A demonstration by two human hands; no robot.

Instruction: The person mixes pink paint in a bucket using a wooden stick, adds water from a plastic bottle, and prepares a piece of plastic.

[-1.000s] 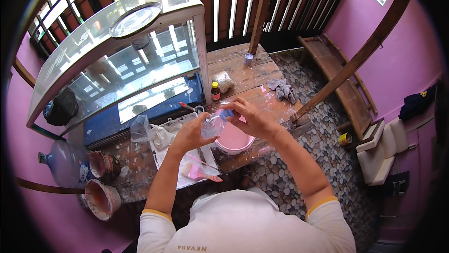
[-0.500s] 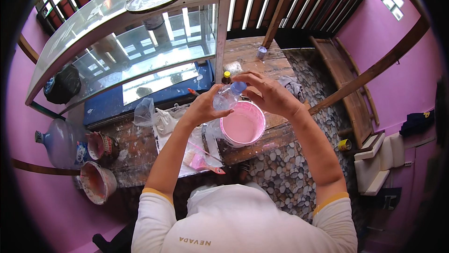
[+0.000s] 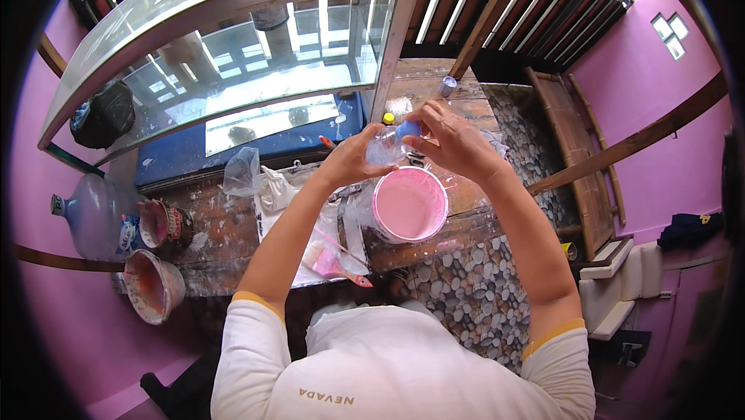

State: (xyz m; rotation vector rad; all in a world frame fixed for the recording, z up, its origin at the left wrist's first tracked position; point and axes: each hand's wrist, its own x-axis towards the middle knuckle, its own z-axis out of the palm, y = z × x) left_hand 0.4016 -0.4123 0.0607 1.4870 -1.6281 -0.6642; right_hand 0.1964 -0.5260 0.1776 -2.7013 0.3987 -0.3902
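Observation:
My left hand (image 3: 347, 159) is wrapped round a small clear plastic bottle (image 3: 380, 152), tilted with its neck toward the right. The fingers of my right hand (image 3: 454, 141) are closed on the bottle's blue cap (image 3: 407, 131). Whether the cap is loose from the neck cannot be made out. Just below both hands stands a white bucket (image 3: 376, 201) of pink paint (image 3: 410, 207). A pink-stained paintbrush (image 3: 332, 263) lies to the left of the bucket on a paint-smeared white sheet (image 3: 353, 238). Behind my hands shows the yellow cap (image 3: 389, 118) of a small bottle.
A glass display case (image 3: 256, 71) takes up the far left of the wooden table (image 3: 221, 238). At the left are a large water jug (image 3: 97, 214) and paint-stained pails (image 3: 155, 288). A small lidded pot (image 3: 448, 86) sits at the far right of the table; a bamboo bench (image 3: 570, 148) is beyond.
My right fingers have closed in round the blue cap; before, they were more spread at it. The view has shifted a little, and the bottle stays above the bucket's far side.

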